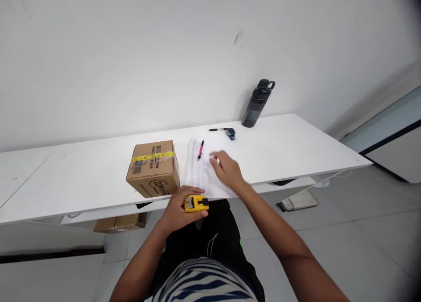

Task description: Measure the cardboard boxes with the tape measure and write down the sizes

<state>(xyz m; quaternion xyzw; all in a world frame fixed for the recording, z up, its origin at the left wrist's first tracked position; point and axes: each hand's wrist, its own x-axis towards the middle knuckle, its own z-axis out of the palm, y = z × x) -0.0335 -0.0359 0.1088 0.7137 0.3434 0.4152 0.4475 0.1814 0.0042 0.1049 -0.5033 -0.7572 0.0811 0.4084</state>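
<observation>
My left hand (180, 210) is wrapped around a yellow tape measure (196, 203) with a black part on top, held at the table's front edge. Over the white printed sheets (197, 170) hovers my right hand (226, 170), its fingers loosely bent and a little apart, with nothing visible in them. A red and black pen (200, 149) lies on the sheets, just left of that hand. To the left of the papers stands a cardboard box (153, 168) sealed with yellow tape.
Behind the papers lie a black pen (213, 129) and a dark wristwatch (230, 133). A dark water bottle (257, 104) stands by the wall at the back of the white table (296, 148). Another cardboard box (121, 223) shows beneath the table.
</observation>
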